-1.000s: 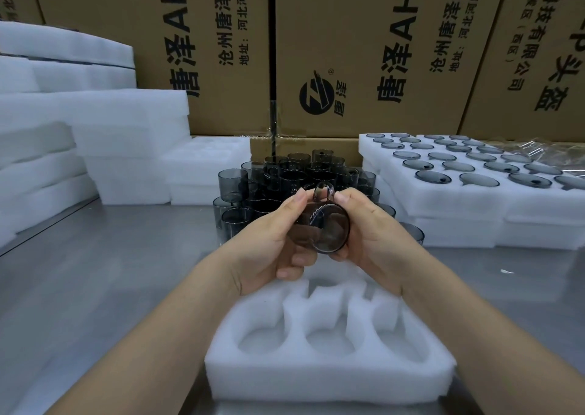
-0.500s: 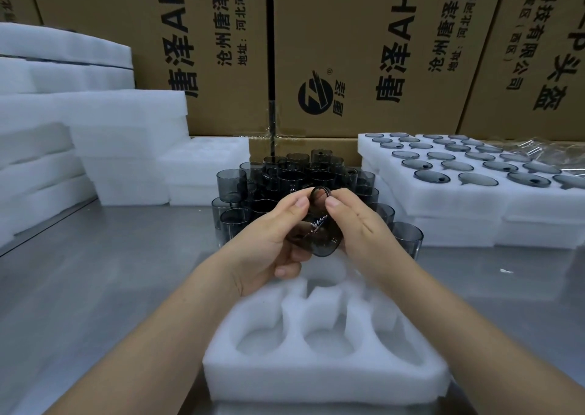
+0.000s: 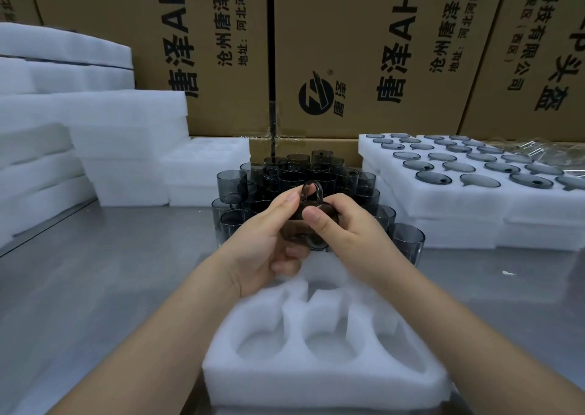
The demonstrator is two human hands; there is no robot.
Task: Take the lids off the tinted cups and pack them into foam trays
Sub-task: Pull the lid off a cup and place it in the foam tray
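Note:
Both hands hold one tinted cup point(image 3: 296, 229) above the far edge of a white foam tray point(image 3: 319, 380) with round pockets. My left hand point(image 3: 269, 243) grips the cup from the left and below. My right hand point(image 3: 342, 224) grips it from the right, thumb across the top. The cup's handle loop point(image 3: 311, 191) sticks up between my fingers. Whether a lid sits on it is hidden by my fingers. Behind them stands a cluster of several tinted cups point(image 3: 294, 174).
Foam trays filled with tinted pieces point(image 3: 468, 174) are stacked at the right. Stacks of white foam point(image 3: 95, 130) fill the left. Cardboard boxes point(image 3: 364, 50) wall off the back. A loose tinted cup point(image 3: 406, 243) stands just right of my right hand on the steel table point(image 3: 110, 272).
The cup has been turned in my hands: its round face no longer points at me. My right thumb has slid over the top.

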